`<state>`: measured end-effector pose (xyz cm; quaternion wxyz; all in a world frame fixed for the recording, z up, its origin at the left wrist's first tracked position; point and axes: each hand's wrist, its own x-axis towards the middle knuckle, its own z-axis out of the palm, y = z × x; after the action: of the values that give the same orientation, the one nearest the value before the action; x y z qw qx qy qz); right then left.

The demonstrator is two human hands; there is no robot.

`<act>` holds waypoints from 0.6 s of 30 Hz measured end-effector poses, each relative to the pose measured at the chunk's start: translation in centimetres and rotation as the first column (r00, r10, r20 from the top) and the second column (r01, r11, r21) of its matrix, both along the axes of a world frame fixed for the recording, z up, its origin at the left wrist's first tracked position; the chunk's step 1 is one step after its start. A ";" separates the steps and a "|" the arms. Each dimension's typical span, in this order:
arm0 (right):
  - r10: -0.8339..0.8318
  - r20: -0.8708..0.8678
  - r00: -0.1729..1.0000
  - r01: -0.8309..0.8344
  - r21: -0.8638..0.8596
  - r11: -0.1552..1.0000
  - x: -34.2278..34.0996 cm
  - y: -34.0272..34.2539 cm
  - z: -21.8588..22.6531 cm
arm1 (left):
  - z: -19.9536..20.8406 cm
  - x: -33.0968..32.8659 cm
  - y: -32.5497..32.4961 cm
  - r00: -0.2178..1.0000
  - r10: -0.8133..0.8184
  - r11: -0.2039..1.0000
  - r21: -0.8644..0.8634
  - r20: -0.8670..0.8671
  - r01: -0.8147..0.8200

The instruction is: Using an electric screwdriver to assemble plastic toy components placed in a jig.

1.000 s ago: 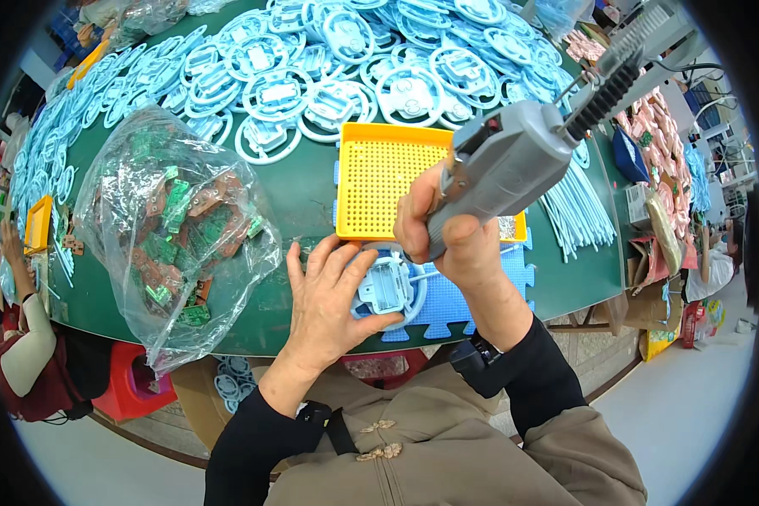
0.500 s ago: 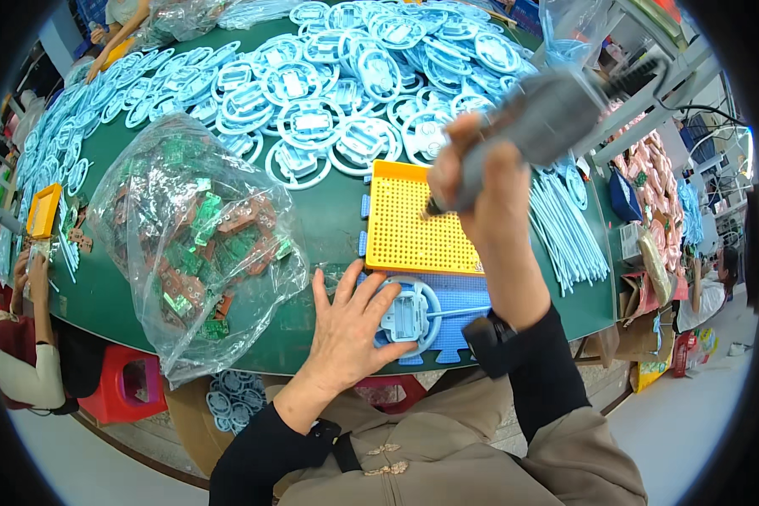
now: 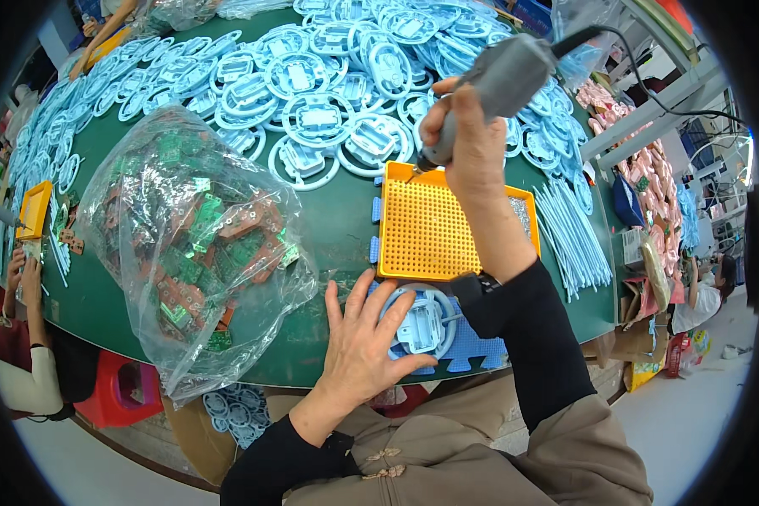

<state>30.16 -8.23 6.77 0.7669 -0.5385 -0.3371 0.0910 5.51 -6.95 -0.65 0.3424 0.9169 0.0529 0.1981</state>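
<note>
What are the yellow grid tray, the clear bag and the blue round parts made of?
Yellow grid tray: looks like moulded plastic, matte, with a uniform pattern of small holes. Clear bag: thin plastic film, glossy and crinkled, green boards visible through it. Blue round parts: probably moulded plastic, smooth, identical shapes.

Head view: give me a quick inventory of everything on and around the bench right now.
Table: one, green, centre.
Ring-shaped plastic parts: many, light blue, spread across far side.
Plastic bag of circuit boards: one, clear, green and brown boards, left.
Perforated tray: one, orange, near edge.
Foam mat: one, blue, under the held part.
Plastic strips: pile, light blue, right.
Small tray: one, orange, far left.
Co-workers' hands: left edge.
Electric screwdriver: one, grey, corded, in right hand.
Left hand: steadying one blue part.
</note>
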 end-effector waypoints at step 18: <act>0.128 -0.019 0.992 -0.129 -0.012 0.992 -13.5 -12.6 2.8 | 2.3 0.4 -2.2 0.976 -0.037 0.997 0.071 0.213 0.022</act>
<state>16.70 -20.87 9.60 0.7589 -0.5198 -0.3635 0.1472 5.89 -9.13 1.68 0.3174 0.9021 -0.0047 0.2923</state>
